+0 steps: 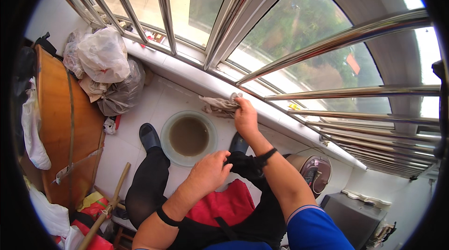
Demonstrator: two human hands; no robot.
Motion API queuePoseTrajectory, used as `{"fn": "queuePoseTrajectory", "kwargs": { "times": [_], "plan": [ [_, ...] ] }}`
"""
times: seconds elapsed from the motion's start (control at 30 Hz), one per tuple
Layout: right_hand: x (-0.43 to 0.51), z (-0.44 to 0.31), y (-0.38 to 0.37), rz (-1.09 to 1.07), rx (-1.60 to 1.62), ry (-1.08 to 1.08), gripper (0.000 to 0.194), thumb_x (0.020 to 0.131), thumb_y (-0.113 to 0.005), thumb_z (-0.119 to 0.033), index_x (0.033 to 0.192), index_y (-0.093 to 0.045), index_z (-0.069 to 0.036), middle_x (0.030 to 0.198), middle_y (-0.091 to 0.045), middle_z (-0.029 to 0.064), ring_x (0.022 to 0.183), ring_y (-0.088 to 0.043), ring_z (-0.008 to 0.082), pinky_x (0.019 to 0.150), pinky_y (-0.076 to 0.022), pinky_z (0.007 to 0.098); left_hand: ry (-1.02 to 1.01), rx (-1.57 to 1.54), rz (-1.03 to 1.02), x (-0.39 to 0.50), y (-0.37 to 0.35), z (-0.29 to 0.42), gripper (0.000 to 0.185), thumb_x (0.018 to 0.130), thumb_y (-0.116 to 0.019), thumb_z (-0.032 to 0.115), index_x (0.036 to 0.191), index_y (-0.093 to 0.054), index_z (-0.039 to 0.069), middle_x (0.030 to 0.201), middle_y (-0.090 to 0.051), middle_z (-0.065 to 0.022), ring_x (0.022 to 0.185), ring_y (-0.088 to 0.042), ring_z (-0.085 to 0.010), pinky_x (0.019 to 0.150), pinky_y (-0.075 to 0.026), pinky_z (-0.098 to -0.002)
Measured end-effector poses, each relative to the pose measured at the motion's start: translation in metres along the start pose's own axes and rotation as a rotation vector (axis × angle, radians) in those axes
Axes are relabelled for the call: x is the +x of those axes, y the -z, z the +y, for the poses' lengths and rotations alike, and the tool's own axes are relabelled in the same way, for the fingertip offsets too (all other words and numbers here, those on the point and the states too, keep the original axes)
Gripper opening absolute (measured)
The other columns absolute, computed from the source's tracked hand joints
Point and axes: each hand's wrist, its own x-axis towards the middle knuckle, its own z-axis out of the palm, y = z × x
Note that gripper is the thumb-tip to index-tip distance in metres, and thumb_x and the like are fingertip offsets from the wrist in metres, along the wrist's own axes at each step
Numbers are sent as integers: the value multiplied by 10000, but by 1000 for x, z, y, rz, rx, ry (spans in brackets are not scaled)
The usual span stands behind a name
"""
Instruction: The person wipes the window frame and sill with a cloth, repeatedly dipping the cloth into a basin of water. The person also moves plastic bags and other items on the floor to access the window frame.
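My right hand (246, 118) grips a bunched greyish rag (221, 104) at the foot of the white tiled ledge (207, 78) below the window. The rag's loose end hangs to the left, above the floor tiles. My left hand (211, 168) holds nothing, its fingers apart, over the gap between my knees. Between my slippered feet stands a round, pale basin (166, 139) with murky brown water (188, 136) in it. A red cloth (224, 204) lies below my left hand, between my thighs.
Stainless steel bars (333, 46) line the window. Plastic bags (105, 55) are heaped at the upper left, beside an orange-brown wooden panel (56, 120). A wooden stick (119, 185) leans at lower left. On the right are a rice cooker (317, 174) and a dark grey box-shaped appliance (350, 218).
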Motion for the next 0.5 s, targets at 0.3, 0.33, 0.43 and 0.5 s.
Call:
{"fn": "queuePoseTrajectory", "kwargs": {
  "times": [0.3, 0.33, 0.43, 0.5],
  "plan": [
    [-4, 53, 148, 634, 813, -626, 361, 1051, -457, -13, 1390, -570, 40, 1159, -707, 140, 965, -737, 213, 822, -650, 352, -47, -24, 61, -22, 2, -6, 330, 1000, -704, 194, 1276, -638, 26, 1118, -744, -157, 1084, -699, -369, 950, -557, -480],
    [2, 58, 155, 630, 783, -595, 346, 1067, -472, -42, 1393, -555, 39, 1187, -699, 167, 965, -737, 209, 823, -648, 340, -42, -21, 52, -24, 1, -7, 332, 1000, -704, 194, 1278, -638, 26, 1119, -743, -156, 1087, -699, -368, 953, -556, -479],
    [12, 63, 128, 553, -84, -243, 500, 1008, -566, -53, 1483, -474, 73, 1336, -637, 261, 1200, -655, 405, 1084, -520, 474, -39, -14, 46, -27, -2, -9, 339, 1001, -705, 195, 1285, -637, 24, 1124, -742, -156, 1094, -696, -364, 959, -553, -477],
    [16, 66, 109, 243, -160, -117, 650, 949, -665, -47, 1553, -440, 40, 1409, -603, 280, 1347, -560, 460, 1176, -435, 470, -32, -5, 43, -23, -2, -10, 350, 1000, -703, 194, 1296, -632, 21, 1142, -742, -164, 1108, -700, -362, 963, -555, -471]
  ]
}}
